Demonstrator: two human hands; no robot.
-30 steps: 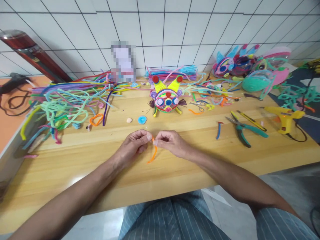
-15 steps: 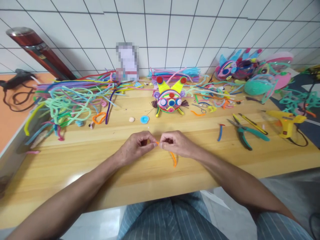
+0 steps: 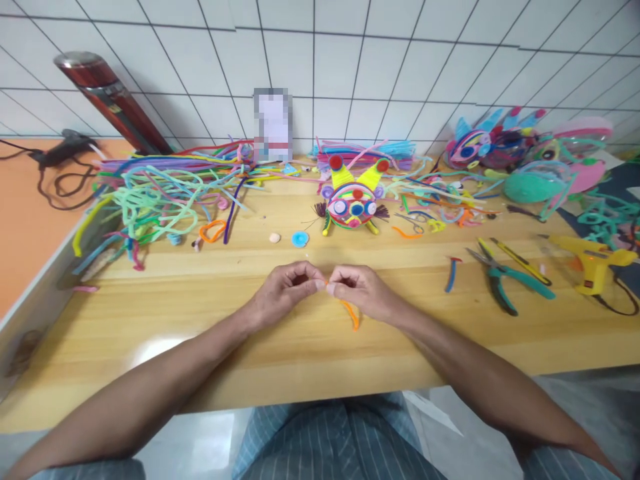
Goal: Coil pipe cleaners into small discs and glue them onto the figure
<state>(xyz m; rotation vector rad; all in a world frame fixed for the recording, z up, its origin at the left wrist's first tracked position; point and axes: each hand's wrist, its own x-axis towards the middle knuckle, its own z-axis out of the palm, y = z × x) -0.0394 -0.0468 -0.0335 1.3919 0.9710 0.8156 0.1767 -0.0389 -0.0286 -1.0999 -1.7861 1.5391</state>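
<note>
An orange pipe cleaner (image 3: 353,317) is pinched between my two hands, its loose tail hanging below the right one. My left hand (image 3: 290,293) grips its end with thumb and forefinger. Right beside it, my right hand (image 3: 363,291) pinches the same piece, fingertips nearly touching the left ones; the bit between them is mostly hidden. Beyond my hands stands a colourful decorated figure (image 3: 354,207) with two yellow horns tipped in red. A flat blue disc (image 3: 300,239) and a small beige disc (image 3: 275,237) lie left of the figure.
Piled pipe cleaners (image 3: 155,200) cover the back left. On the right lie pliers (image 3: 505,280), a yellow cutter (image 3: 523,262), a hot glue gun (image 3: 593,260) and a short blue piece (image 3: 451,275). Scissors (image 3: 415,220) rest near the figure. More decorated figures (image 3: 470,148) stand at the back right.
The view has shifted, so the table's contents appear further right. My hands stay together on the orange pipe cleaner, their fingertips slightly closer, with less orange showing between them.
</note>
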